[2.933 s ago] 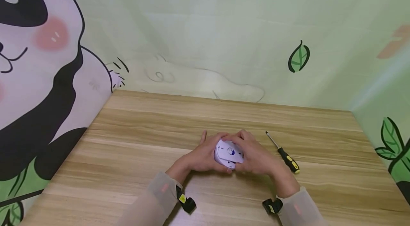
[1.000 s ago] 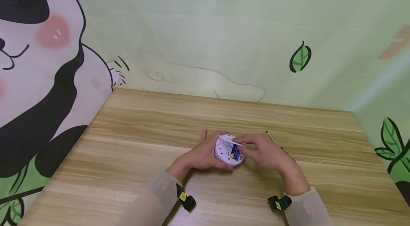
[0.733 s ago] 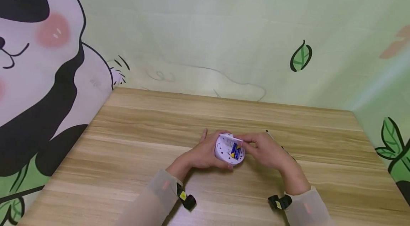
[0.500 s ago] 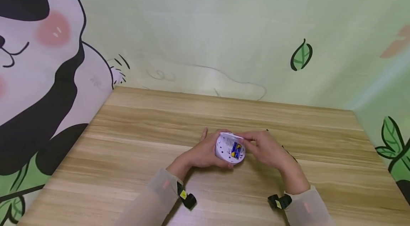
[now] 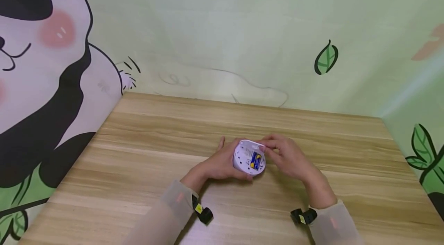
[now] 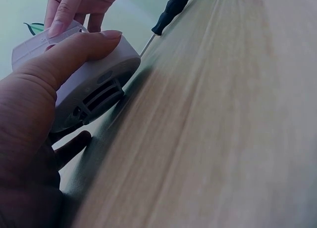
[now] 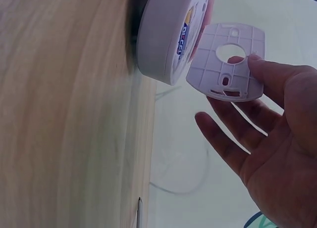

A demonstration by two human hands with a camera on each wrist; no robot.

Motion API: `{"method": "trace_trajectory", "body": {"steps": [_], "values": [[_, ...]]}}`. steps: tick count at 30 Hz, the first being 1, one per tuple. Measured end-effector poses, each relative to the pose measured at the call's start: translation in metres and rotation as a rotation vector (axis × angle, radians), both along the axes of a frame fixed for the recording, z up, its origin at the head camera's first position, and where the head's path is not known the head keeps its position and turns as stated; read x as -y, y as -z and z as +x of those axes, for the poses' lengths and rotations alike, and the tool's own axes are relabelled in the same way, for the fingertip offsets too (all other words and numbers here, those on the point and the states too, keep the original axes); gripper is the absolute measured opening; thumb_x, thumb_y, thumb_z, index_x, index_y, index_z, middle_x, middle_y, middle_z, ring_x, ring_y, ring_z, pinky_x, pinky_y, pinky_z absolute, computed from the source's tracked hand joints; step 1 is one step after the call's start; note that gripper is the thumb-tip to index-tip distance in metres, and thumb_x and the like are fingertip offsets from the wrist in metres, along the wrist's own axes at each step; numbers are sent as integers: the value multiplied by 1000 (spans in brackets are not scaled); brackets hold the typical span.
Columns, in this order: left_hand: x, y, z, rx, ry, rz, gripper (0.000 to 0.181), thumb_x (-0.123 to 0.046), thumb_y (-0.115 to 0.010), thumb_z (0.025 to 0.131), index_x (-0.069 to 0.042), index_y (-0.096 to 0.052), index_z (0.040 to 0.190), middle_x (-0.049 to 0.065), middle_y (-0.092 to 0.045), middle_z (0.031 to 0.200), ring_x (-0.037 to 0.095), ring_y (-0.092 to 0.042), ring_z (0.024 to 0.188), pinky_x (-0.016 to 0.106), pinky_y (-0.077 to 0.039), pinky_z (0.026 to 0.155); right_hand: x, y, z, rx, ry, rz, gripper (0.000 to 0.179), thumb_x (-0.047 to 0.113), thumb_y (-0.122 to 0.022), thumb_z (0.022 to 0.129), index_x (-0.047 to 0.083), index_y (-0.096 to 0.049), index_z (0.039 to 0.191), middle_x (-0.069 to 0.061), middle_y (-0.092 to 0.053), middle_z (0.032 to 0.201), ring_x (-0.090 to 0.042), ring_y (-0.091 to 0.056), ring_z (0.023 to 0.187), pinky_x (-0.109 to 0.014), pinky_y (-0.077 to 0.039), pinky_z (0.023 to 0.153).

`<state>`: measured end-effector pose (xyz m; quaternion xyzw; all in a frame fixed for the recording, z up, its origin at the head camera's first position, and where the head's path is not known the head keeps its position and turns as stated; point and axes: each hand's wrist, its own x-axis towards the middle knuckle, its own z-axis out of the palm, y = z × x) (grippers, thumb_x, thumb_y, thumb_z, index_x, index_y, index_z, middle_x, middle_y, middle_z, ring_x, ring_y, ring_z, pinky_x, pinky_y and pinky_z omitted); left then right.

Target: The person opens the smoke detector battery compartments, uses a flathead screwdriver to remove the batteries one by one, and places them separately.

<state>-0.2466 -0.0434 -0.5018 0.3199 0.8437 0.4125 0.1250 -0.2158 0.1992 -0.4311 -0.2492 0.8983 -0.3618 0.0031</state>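
A round white smoke detector (image 5: pixel 243 164) is tilted up off the tabletop in the left hand (image 5: pixel 222 164), its back facing up. Blue and yellow batteries (image 5: pixel 256 161) sit in its open compartment. The left thumb lies across the detector's side in the left wrist view, with vents below it. Between thumb and fingers, the right hand (image 5: pixel 289 157) pinches a thin white mounting plate (image 7: pixel 210 73) with a round hole and ribbed face. This plate stands raised at the detector's far edge; whether it is fully detached I cannot tell.
A screwdriver (image 6: pixel 171 13) with a dark handle lies on the wooden table (image 5: pixel 138 141) beyond the detector; the right hand and arm hide it in the head view. A printed wall cloth (image 5: pixel 208 44) with a panda and leaves borders the table.
At first both hands held the detector with the plate over its back. The right hand then lifted and tipped the plate up and away, exposing the batteries; the left hand kept its grip.
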Motion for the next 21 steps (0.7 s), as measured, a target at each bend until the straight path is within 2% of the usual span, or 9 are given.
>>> {"method": "trace_trajectory", "body": {"steps": [4,8,13,17,21], "values": [[1,0,0,2,-9,-3,106,-47,-94,69,-21,-35,154,-5,-56,146,16,-51,142,52,17,128,-2,0,-1,-39,47,-4,21,10,-65,102,5,-78,117,-4,-65,107,-17,-59,92,-28,-51,77],[0,0,1,1,-12,5,107,-45,-95,69,-22,-35,154,-4,-56,147,17,-50,143,53,17,128,-6,0,-2,-77,104,-3,20,10,-65,102,2,-78,113,-5,-64,102,-16,-57,86,-26,-48,71],[0,0,1,0,-9,9,106,-44,-96,68,-26,-36,153,-5,-55,147,16,-50,143,54,17,127,-13,-3,-2,-95,175,-6,19,10,-64,102,2,-77,113,-6,-67,98,-16,-59,85,-25,-49,72],[0,-1,1,3,-7,12,108,-45,-96,68,-23,-36,154,-4,-55,147,17,-50,143,54,18,127,-18,-6,-1,-82,233,-8,20,11,-65,101,4,-75,117,-7,-68,96,-18,-58,84,-25,-49,72],[0,-1,1,5,-9,14,109,-46,-96,67,-19,-36,155,-2,-56,146,19,-51,142,53,17,128,-23,-7,-2,-49,286,6,23,12,-65,102,3,-73,121,-11,-71,101,-21,-59,86,-29,-49,75]]}}
